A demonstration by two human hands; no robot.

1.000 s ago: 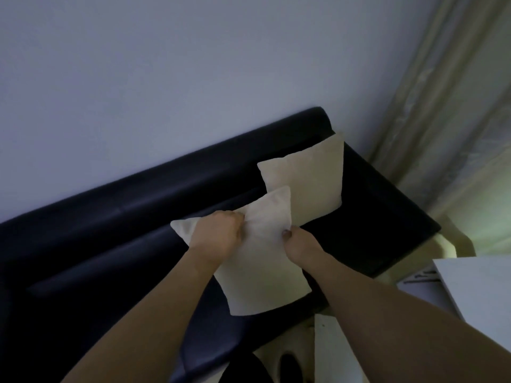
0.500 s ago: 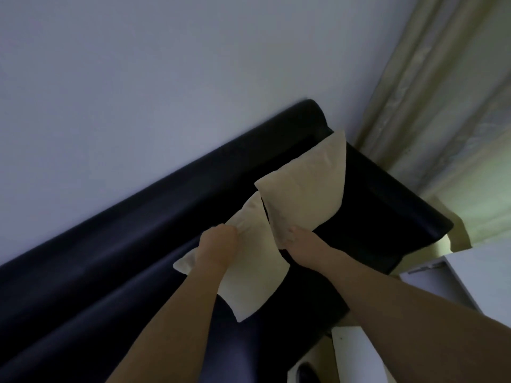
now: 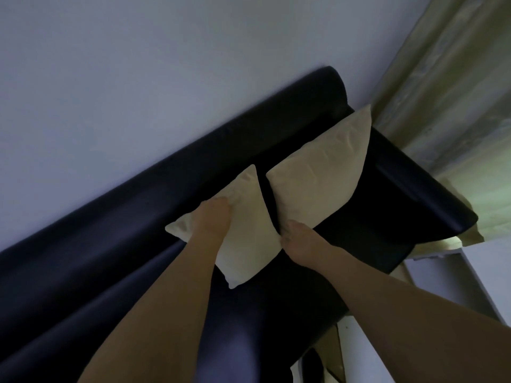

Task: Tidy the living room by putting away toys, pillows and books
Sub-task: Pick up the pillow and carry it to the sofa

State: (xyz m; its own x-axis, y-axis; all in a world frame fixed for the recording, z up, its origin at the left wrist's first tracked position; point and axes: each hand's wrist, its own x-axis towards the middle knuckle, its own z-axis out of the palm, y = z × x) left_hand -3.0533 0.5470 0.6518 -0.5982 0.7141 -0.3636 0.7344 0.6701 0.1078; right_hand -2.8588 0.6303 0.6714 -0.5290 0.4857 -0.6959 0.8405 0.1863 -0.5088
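Note:
Two cream pillows lean against the backrest of a dark sofa [image 3: 110,272]. The nearer pillow [image 3: 246,244] stands to the left of the far pillow [image 3: 323,183], with a narrow dark gap between them. My left hand [image 3: 213,225] grips the nearer pillow at its upper edge, fingers curled into the fabric. My right hand [image 3: 298,241] holds the same pillow's right edge, down by the gap and just under the far pillow's lower corner. The fingertips of both hands are hidden in the fabric.
A pale wall rises behind the sofa. Beige curtains [image 3: 442,92] hang at the right beyond the sofa's armrest [image 3: 428,205]. A white furniture surface [image 3: 475,275] stands at the right edge.
Both hands have carried the nearer pillow up and back onto the backrest. It overlapped the far pillow before and now stands beside it with a gap.

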